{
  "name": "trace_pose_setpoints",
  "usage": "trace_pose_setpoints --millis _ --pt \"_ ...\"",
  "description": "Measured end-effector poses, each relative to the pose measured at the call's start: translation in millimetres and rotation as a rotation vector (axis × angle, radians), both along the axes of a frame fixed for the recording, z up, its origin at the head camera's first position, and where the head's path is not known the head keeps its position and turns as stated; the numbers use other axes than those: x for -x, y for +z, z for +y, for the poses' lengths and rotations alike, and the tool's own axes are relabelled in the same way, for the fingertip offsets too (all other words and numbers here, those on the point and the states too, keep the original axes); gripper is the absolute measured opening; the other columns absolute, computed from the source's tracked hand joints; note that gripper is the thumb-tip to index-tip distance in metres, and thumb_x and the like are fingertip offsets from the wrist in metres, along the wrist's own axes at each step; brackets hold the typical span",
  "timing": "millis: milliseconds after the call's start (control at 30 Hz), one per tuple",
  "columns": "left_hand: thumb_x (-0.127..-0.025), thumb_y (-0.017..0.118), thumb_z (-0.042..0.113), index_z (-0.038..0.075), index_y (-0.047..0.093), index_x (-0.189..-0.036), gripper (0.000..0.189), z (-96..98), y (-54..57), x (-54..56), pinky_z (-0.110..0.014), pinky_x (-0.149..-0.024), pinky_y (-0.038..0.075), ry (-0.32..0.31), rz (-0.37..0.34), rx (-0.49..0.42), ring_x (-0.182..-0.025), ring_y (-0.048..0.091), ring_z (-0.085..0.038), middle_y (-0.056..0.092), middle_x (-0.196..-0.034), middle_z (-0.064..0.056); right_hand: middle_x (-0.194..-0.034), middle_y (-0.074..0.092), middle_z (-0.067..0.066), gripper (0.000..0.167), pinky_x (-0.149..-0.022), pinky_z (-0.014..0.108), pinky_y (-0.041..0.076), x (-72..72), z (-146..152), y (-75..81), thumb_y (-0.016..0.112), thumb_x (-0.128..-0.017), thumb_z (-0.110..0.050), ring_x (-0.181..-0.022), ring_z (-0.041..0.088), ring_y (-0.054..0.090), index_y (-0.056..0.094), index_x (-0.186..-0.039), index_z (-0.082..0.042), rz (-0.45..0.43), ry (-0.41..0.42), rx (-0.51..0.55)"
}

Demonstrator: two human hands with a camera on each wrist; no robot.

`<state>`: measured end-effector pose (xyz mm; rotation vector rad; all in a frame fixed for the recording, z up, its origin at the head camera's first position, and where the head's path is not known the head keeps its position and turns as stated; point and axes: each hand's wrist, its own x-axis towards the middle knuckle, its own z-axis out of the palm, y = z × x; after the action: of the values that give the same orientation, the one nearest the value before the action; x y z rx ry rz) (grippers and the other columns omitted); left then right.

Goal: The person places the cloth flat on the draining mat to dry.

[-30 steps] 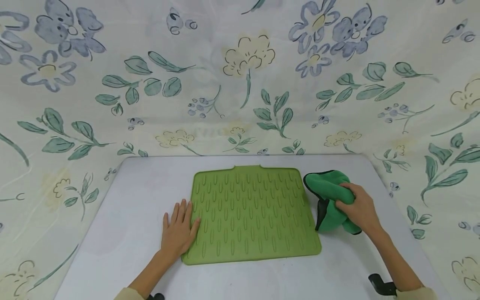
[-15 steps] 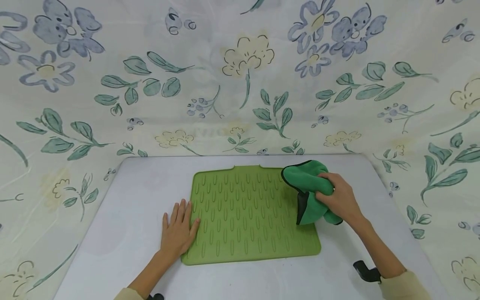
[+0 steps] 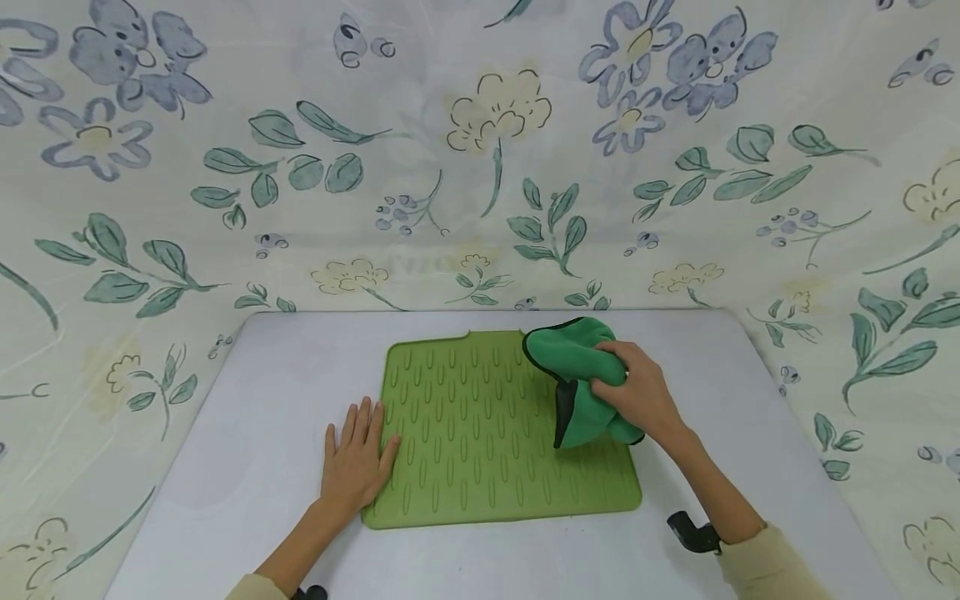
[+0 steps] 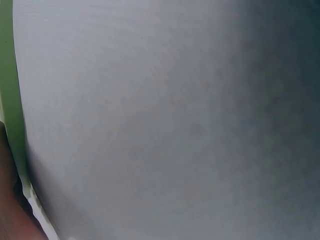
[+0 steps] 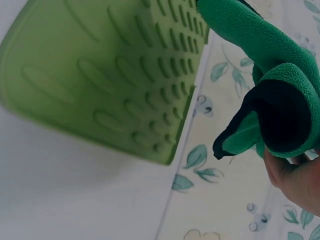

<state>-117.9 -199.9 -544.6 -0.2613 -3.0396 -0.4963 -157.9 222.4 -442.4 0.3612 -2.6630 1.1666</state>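
Note:
A green mat (image 3: 465, 433) with rows of raised oval ridges lies flat on the white table. My left hand (image 3: 354, 458) rests on its left edge with the fingers straight and spread a little. In the head view my right hand (image 3: 637, 392) grips a bunched green cloth (image 3: 577, 358) with black edging, over the mat's right part. The right wrist view shows the cloth (image 5: 285, 100) folded over in the fingers, its black underside turned out. In the left wrist view only a strip of the mat (image 4: 12, 90) and a bit of the left hand (image 4: 12, 200) show.
The white table (image 3: 262, 375) has rounded far corners. A floral sheet (image 3: 420, 167) hangs behind it and spreads along both sides. Black wrist mounts are on both forearms, the right one (image 3: 693, 533) fully in view.
My right hand has carried the cloth leftward from beside the mat's right edge to over its right part. The left hand and the mat have stayed in place.

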Motion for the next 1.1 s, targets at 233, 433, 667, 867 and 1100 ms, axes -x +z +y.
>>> trace_pose_setpoints --millis 233,433,667,867,1100 --pt "-0.106 0.044 0.035 -0.006 0.025 -0.155 0.066 0.8 -0.6 0.4 -0.067 -0.114 0.001 0.002 -0.004 0.006 -0.148 0.01 -0.044 0.017 -0.16 -0.026 -0.128 0.059 0.019 0.046 -0.088 0.051 0.05 5.9 -24 -4.3 0.075 -0.084 -0.01 -0.11 0.035 0.058 0.062 -0.127 -0.002 0.022 0.041 0.007" --pt "-0.106 0.044 0.035 -0.005 0.024 -0.155 0.066 0.3 -1.6 0.5 -0.067 -0.114 0.001 -0.001 0.0 0.009 -0.148 0.01 -0.044 0.017 -0.16 -0.027 -0.128 0.06 0.017 0.046 -0.09 0.051 0.049 10.1 -44 -11.2 0.074 -0.085 -0.013 -0.112 0.035 0.057 0.062 -0.128 -0.003 0.004 0.072 0.008" --pt "-0.106 0.043 0.036 -0.005 0.023 -0.155 0.067 0.1 -1.9 1.4 -0.067 -0.114 0.0 0.004 -0.011 0.005 -0.148 0.009 -0.044 0.016 -0.161 -0.026 -0.126 0.06 0.019 0.045 -0.088 0.052 0.05 12.2 -70 -22.6 0.075 -0.085 -0.014 -0.11 0.036 0.058 0.064 -0.128 -0.004 -0.022 0.117 -0.03" --pt "-0.107 0.043 0.036 -0.005 0.023 -0.155 0.067 0.5 -1.6 0.9 -0.067 -0.114 0.001 0.002 -0.007 0.006 -0.148 0.009 -0.044 0.016 -0.161 -0.026 -0.128 0.059 0.019 0.045 -0.085 0.051 0.052 13.9 -88 -31.8 0.077 -0.086 -0.014 -0.109 0.035 0.06 0.064 -0.129 -0.006 -0.049 0.101 -0.042" --pt "-0.106 0.044 0.034 -0.006 0.024 -0.155 0.066 0.8 0.5 0.2 -0.067 -0.114 0.001 0.003 0.002 0.008 -0.148 0.01 -0.044 0.017 -0.16 -0.027 -0.125 0.058 0.019 0.044 -0.084 0.052 0.052 14.6 -102 -40.5 0.076 -0.087 -0.017 -0.108 0.036 0.059 0.064 -0.128 -0.007 -0.087 0.093 -0.092"
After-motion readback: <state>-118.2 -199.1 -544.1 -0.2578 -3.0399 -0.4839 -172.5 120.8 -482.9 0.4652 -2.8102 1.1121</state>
